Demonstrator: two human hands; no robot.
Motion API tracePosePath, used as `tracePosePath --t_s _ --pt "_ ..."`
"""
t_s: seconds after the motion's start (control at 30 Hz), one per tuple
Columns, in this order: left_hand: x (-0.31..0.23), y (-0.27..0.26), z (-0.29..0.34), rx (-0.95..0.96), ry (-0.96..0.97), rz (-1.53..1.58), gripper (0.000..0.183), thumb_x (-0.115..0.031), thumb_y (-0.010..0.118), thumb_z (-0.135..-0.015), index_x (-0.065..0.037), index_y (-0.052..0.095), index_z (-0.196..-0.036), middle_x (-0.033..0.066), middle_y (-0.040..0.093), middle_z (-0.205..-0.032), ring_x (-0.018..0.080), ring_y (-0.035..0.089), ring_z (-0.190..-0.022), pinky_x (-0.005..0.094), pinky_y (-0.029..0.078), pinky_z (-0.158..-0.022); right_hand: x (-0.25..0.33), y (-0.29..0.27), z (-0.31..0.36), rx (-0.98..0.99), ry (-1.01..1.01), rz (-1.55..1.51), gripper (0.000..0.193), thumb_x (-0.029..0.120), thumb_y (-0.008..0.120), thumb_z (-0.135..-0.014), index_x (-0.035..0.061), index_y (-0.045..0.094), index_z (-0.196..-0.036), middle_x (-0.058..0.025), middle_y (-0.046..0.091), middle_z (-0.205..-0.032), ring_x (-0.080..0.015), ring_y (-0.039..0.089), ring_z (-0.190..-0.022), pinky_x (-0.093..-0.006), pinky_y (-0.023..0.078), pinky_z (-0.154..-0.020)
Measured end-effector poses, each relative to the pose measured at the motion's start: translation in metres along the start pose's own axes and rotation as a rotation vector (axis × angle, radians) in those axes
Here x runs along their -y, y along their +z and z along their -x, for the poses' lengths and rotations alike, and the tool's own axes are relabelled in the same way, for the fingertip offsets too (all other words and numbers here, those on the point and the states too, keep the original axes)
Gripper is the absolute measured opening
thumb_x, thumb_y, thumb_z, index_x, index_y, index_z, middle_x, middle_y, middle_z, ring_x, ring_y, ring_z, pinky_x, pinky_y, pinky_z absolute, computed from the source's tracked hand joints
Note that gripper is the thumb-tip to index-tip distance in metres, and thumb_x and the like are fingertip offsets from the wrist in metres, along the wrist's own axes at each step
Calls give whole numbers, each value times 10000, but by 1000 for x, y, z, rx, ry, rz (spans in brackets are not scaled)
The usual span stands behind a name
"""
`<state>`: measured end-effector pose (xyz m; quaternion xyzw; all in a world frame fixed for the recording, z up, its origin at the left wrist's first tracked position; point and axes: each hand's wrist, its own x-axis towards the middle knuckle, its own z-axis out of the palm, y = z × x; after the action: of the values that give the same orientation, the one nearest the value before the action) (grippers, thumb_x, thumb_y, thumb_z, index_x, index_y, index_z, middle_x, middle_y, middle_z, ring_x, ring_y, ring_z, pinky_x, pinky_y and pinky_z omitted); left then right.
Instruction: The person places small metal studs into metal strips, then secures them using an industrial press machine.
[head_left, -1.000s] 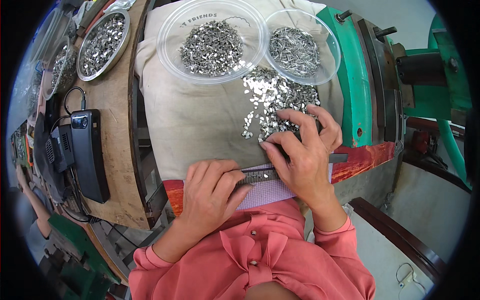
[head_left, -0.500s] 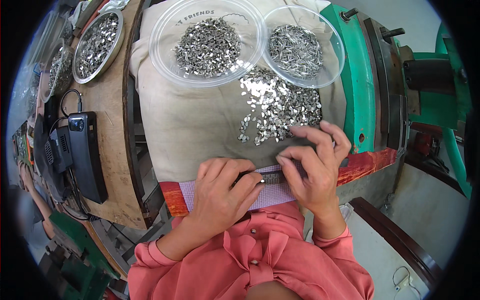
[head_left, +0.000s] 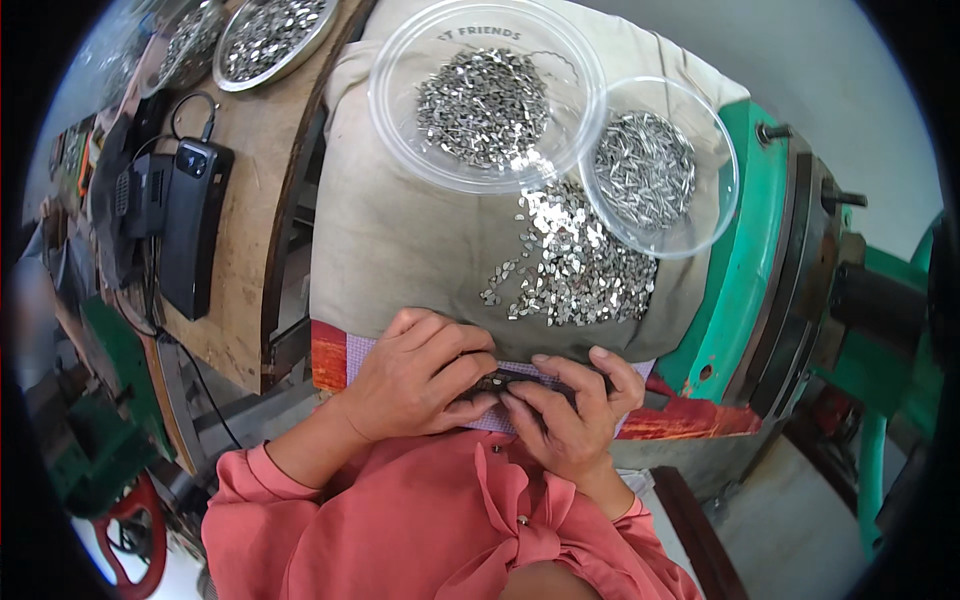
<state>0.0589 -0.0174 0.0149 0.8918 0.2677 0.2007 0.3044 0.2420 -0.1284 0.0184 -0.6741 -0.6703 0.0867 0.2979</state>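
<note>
A dark, narrow, ridged strip [head_left: 497, 382] lies crosswise at the cloth's near edge, largely covered by my fingers. My left hand [head_left: 425, 375] is closed around its left end, fingers curled. From the other side, my right hand [head_left: 572, 408] brings thumb and forefinger together at the strip; anything pinched there is too small to make out, and its other fingers are bent and raised. Beyond the hands lies a loose pile of small, shiny, flat metal pieces [head_left: 590, 270]. Behind it stand a large clear plastic tub [head_left: 388, 110] of small metal pieces and a smaller clear tub [head_left: 722, 190] of thin metal pins.
A beige cloth [head_left: 400, 250] covers the work surface. At right stands a green machine [head_left: 735, 300] with protruding bolts. On the wooden table [head_left: 245, 200] at left are a black device [head_left: 195, 230] with cables and a metal bowl [head_left: 325, 25] of metal pieces.
My right hand has come down from beside the metal pile to the strip, close to my left hand. The whole view has shifted and tilted.
</note>
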Motion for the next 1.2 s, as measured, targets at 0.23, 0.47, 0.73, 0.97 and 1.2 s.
tracePosePath --t_s 0.23,0.47,0.73,0.97,1.2 --pt "1 0 3 -16 7 -13 341 -296 852 -663 -130 643 -874 6 637 -1016 196 579 -830 354 420 -758 -3 -10 -4 62 23 -89 194 219 830 -720 217 770 -905 7 658 -1126 -273 398 -1214 -396 288 -1013" --pt "1 1 6 -17 16 -20 334 -299 849 -676 -122 645 -873 8 639 -1015 200 580 -816 354 428 -759 -3 -15 -29 73 34 -48 206 196 813 -743 211 770 -943 2 631 -1153 -283 394 -1175 -379 299 -1006" --pt "0 1 0 -16 4 43 312 -266 799 -749 -72 652 -944 51 623 -1056 230 590 -860 372 449 -791 5 13 -61 11 68 175 192 193 797 -731 193 755 -919 32 643 -1162 -281 458 -1177 -426 279 -983" --pt "3 -1 6 -122 -32 285 350 -145 835 -681 -56 651 -966 94 626 -1068 272 616 -921 398 464 -789 9 20 -68 -52 55 180 127 163 767 -697 172 723 -816 43 639 -1164 -275 457 -1193 -445 265 -951" --pt "4 -10 16 -80 -72 282 337 -1 740 -674 -17 624 -991 162 610 -1094 310 617 -963 394 508 -795 12 17 -70 -8 51 168 143 153 773 -652 171 708 -778 51 620 -1194 -287 449 -1205 -463 258 -952"
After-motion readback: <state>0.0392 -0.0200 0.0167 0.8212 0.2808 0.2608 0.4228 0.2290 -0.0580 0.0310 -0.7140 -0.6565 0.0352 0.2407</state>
